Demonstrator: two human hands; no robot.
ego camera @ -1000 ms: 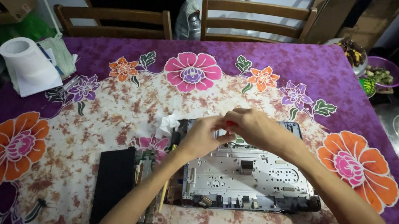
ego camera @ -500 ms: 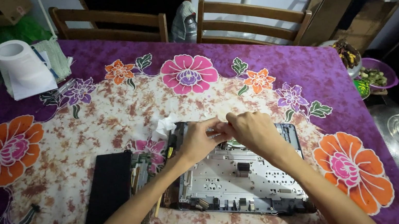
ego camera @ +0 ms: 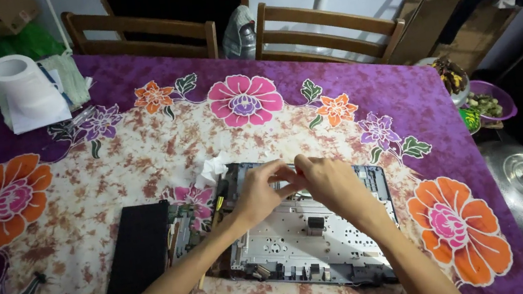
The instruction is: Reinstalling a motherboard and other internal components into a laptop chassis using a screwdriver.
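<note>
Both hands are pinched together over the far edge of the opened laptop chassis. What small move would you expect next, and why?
Probably a gentle pull or lift of whatever small part the fingertips pinch. The left hand and right hand meet fingertip to fingertip above the laptop chassis, whose metal inner plate lies exposed. The pinched piece itself is too small to identify, so this is a guess.
</note>
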